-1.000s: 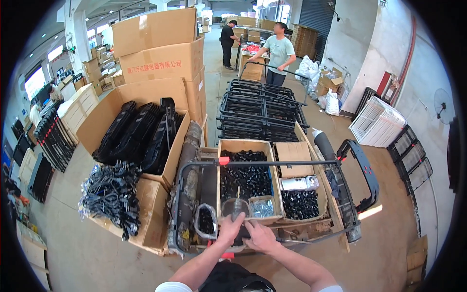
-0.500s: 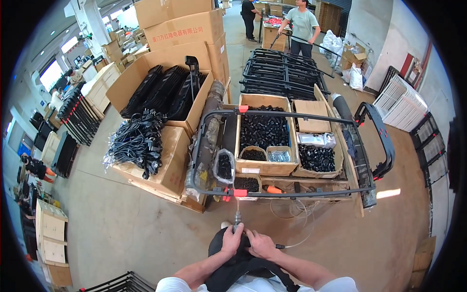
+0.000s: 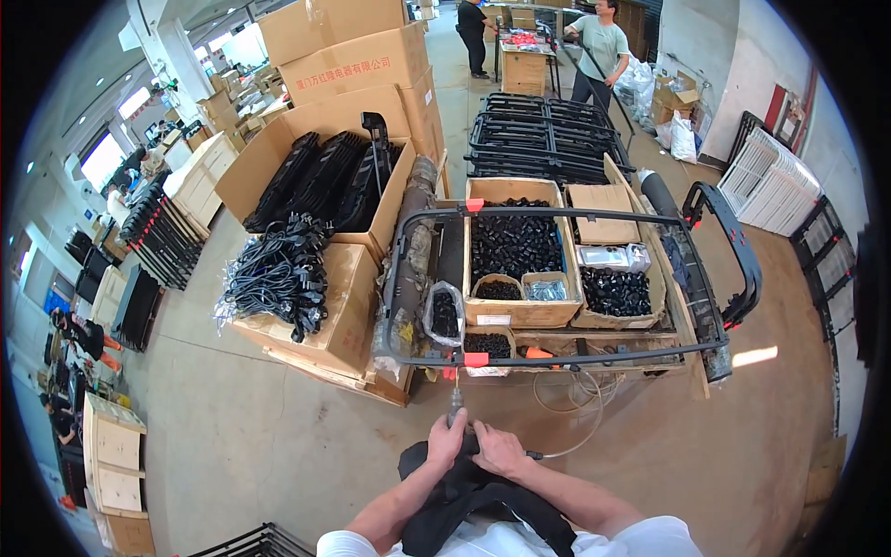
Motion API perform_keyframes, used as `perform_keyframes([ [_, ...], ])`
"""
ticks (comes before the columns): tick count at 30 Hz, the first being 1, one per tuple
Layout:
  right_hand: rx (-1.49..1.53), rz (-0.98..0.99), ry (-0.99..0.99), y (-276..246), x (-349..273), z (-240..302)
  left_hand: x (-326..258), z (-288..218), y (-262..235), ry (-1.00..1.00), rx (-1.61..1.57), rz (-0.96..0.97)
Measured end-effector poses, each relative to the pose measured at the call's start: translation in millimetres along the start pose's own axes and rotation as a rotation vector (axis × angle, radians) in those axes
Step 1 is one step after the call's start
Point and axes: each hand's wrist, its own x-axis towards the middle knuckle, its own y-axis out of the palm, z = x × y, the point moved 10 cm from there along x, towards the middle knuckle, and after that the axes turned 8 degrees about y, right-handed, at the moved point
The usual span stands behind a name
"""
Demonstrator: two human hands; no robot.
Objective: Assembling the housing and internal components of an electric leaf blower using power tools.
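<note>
Both my hands are wrapped round a power screwdriver (image 3: 456, 401) with a grey metal nose and a long thin bit. My left hand (image 3: 446, 440) grips just behind the nose; my right hand (image 3: 499, 450) closes on its rear part, mostly hiding the body. From beside the right hand runs a clear air hose (image 3: 580, 444). The bit points away from me, its tip by the near bar of a black tubular frame (image 3: 594, 368), just left of a red clip (image 3: 475, 359). Whether the tip touches the bar I cannot tell. The frame lies across the parts boxes; another red clip (image 3: 474, 205) sits on its far bar.
Inside the frame stand a wooden box (image 3: 520, 317) of black parts and a carton (image 3: 617, 322) of more. Black cables (image 3: 278, 278) are heaped at left. Stacked black frames (image 3: 548, 139) lie beyond. A co-worker (image 3: 601, 51) handles a long black frame piece at the back.
My view has shifted slightly, and the bit tip now sits farther left of the near red clip. The co-worker has swung the black piece from nearly level to steeper. My grip is unchanged.
</note>
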Motion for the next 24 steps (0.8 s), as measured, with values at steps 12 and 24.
perform_keyframes([
  [12, 0.0, 0.019, 0.065, 11, 16, -10, 19, 3, -3, 0.012, 0.157, 0.0],
  [24, 0.032, 0.03, 0.084, 4, 24, -10, 28, -4, -1, 0.001, 0.26, 0.004],
])
